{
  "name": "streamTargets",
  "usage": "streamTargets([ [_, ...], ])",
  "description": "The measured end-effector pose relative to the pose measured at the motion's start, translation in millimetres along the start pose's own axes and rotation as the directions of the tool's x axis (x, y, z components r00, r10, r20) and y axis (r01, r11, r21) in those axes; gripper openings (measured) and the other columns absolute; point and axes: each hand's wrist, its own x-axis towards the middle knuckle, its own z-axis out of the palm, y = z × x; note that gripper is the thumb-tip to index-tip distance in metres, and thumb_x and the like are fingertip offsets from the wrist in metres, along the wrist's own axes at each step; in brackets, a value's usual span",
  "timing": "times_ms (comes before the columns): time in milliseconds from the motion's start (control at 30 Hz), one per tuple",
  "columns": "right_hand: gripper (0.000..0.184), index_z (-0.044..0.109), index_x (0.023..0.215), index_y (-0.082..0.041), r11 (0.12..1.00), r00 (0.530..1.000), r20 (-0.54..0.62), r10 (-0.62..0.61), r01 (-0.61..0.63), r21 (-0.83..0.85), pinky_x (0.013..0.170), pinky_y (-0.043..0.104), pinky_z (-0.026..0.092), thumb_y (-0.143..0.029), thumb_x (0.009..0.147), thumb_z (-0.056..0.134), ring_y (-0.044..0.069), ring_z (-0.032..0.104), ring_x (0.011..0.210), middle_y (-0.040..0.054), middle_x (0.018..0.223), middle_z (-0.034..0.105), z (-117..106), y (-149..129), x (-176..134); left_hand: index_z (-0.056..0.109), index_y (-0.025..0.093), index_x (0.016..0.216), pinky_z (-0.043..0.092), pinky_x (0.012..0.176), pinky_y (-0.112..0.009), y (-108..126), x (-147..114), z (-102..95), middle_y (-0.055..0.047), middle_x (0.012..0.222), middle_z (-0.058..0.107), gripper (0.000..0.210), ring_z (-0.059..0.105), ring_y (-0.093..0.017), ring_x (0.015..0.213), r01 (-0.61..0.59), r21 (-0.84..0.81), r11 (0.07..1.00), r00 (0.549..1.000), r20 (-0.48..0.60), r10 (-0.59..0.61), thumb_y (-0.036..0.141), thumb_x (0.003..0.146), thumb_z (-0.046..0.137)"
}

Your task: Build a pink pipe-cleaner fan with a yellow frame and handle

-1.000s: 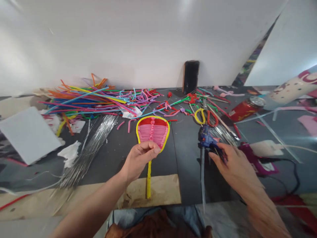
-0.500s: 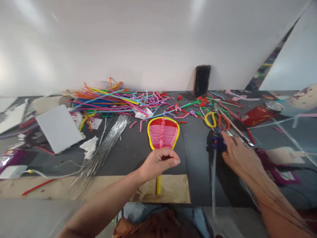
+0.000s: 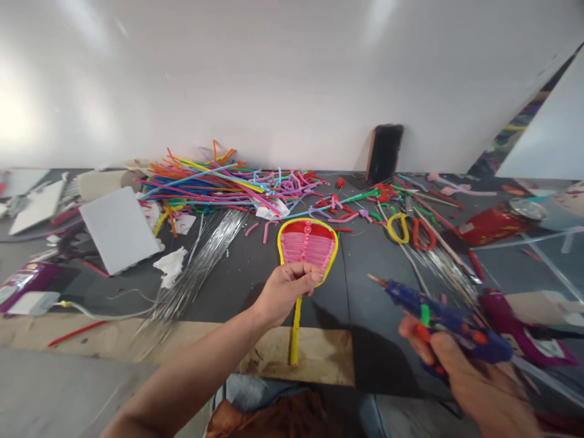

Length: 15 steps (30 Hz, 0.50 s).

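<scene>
Blue plastic glue gun [image 3: 449,319], slightly blurred, sits in the curled fingers of the right hand [image 3: 474,384], nozzle pointing left. Under and just beyond the left hand [image 3: 289,292] lies a yellow-rimmed pink paddle [image 3: 294,244]; that hand's thumb and forefinger press together, whether on anything I cannot tell.

My left hand [image 3: 289,292], pinched, partly covers the lower rim of the pink paddle [image 3: 294,243]. Right of the paddle, my right hand [image 3: 474,380] grips a blue glue gun [image 3: 440,313]; silvery wires [image 3: 205,261] lie left of the paddle.
</scene>
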Motion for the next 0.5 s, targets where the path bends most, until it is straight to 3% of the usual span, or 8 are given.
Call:
streamTargets([
  [200, 0.032, 0.066, 0.076, -0.021, 0.923, 0.981, 0.106, 0.165, -0.191, 0.334, 0.042, 0.026, 0.039, -0.049, 0.086, 0.054, 0.014, 0.048, 0.044, 0.0015, 0.054, 0.058, 36.7, -21.0, -6.4, 0.064, 0.014, 0.069, 0.033, 0.056, -0.021, -3.2, -0.8, -0.6, 0.003, 0.060, 0.053, 0.035, 0.043, -0.007, 0.057, -0.024, -0.009, 1.000, 1.000, 0.015, 0.024, 0.046, 0.066, 0.079],
  [367, 0.037, 0.064, 0.072, -0.019, 0.884, 0.967, 0.101, 0.233, -0.254, 0.392, 0.045, 0.024, 0.036, -0.054, 0.082, 0.057, 0.012, 0.044, 0.047, 0.0009, 0.056, 0.055, 49.7, -32.3, -2.7, 0.065, 0.014, 0.070, 0.033, 0.059, -0.021, -4.3, -1.9, -1.4, 0.001, 0.065, 0.055, 0.033, 0.044, -0.007, 0.060, -0.021, -0.019, 1.000, 0.999, 0.040, 0.021, 0.044, 0.068, 0.079],
  [500, 0.031, 0.064, 0.072, -0.020, 0.899, 0.979, 0.111, 0.173, -0.203, 0.387, 0.045, 0.022, 0.038, -0.050, 0.081, 0.061, 0.010, 0.044, 0.047, -0.0003, 0.058, 0.057, 51.5, -28.5, 0.4, 0.065, 0.014, 0.069, 0.033, 0.059, -0.022, -3.4, -2.3, -1.2, 0.001, 0.066, 0.055, 0.035, 0.044, -0.008, 0.060, -0.008, -0.009, 1.000, 0.999, 0.031, 0.008, 0.046, 0.066, 0.079],
])
